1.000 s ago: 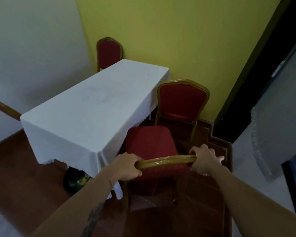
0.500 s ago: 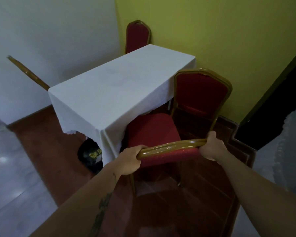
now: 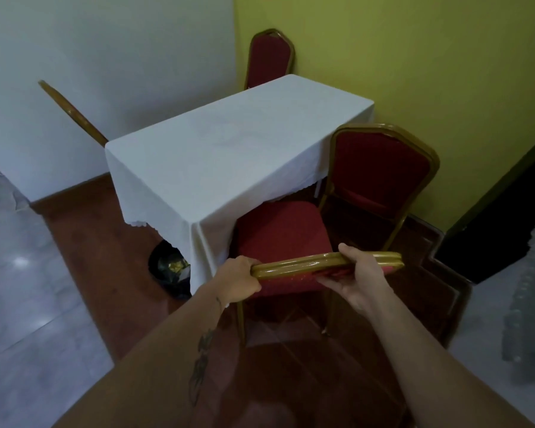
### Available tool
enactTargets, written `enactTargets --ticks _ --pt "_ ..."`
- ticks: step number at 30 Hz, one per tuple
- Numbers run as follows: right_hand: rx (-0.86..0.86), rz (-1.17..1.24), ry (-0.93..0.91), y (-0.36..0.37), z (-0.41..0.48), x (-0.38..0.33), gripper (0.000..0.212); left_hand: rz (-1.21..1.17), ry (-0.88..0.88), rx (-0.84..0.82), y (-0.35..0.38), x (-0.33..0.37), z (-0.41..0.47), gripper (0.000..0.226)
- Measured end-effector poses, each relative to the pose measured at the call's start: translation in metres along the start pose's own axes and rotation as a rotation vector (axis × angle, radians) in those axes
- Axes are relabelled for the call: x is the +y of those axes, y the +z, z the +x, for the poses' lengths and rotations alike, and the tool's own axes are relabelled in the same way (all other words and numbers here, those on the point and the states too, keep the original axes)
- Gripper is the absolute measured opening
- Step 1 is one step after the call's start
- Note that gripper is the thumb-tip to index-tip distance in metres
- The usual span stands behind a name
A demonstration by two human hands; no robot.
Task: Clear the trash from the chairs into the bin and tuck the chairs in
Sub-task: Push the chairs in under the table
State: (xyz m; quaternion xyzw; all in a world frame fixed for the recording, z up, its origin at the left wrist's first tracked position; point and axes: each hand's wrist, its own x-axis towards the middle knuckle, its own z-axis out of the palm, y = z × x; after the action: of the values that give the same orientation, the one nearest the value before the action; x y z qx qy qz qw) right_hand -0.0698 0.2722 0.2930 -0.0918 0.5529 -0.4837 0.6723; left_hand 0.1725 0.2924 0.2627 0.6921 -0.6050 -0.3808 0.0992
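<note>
Near chair (image 3: 280,233): red padded seat, glossy gold frame, seat front just under the white tablecloth (image 3: 217,156) overhang. Left hand (image 3: 240,282) wrapped tight round the left end of the top rail; right hand (image 3: 360,278) half-open, thumb over the rail, fingers under it. Black bin (image 3: 167,268) beneath the table corner. Reddish floor, yellow and white walls.

Both hands, left (image 3: 240,281) & right (image 3: 360,278), grip red chair (image 3: 280,231) backrest at table (image 3: 217,156).
</note>
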Motion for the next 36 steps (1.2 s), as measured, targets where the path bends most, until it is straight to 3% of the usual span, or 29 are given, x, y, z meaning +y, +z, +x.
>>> enactTargets --ticks 3,7,8,16,20,22,24,30,36 --pt "0.013 -0.029 0.0 -0.004 0.004 -0.011 0.063 -0.004 0.027 -0.006 0.009 0.005 -0.005 0.044" --pt "-0.046 -0.109 0.021 -0.006 0.001 -0.028 0.011 -0.006 0.074 -0.005 0.022 0.012 -0.015 0.05" --pt "-0.058 -0.13 0.025 -0.005 0.0 -0.032 0.009 -0.014 0.078 -0.001 0.024 0.013 -0.016 0.05" --pt "-0.024 -0.23 0.051 0.004 0.009 -0.053 0.017 0.018 0.082 -0.009 0.024 0.028 -0.009 0.054" --pt "0.076 -0.166 0.003 0.006 0.023 -0.062 0.06 0.122 0.085 -0.076 0.021 0.043 0.002 0.058" --pt "0.205 -0.172 -0.08 0.013 0.023 -0.053 0.067 0.173 0.067 -0.111 0.021 0.051 0.009 0.058" --pt "0.23 -0.282 -0.153 0.017 0.023 -0.038 0.076 0.202 0.044 -0.142 0.022 0.057 0.014 0.057" --pt "0.125 -0.398 -0.191 0.015 0.028 -0.041 0.059 0.236 0.02 -0.187 0.017 0.069 0.023 0.053" --pt "0.069 -0.435 -0.185 0.009 0.048 -0.07 0.062 0.249 0.006 -0.192 0.022 0.092 0.04 0.049"
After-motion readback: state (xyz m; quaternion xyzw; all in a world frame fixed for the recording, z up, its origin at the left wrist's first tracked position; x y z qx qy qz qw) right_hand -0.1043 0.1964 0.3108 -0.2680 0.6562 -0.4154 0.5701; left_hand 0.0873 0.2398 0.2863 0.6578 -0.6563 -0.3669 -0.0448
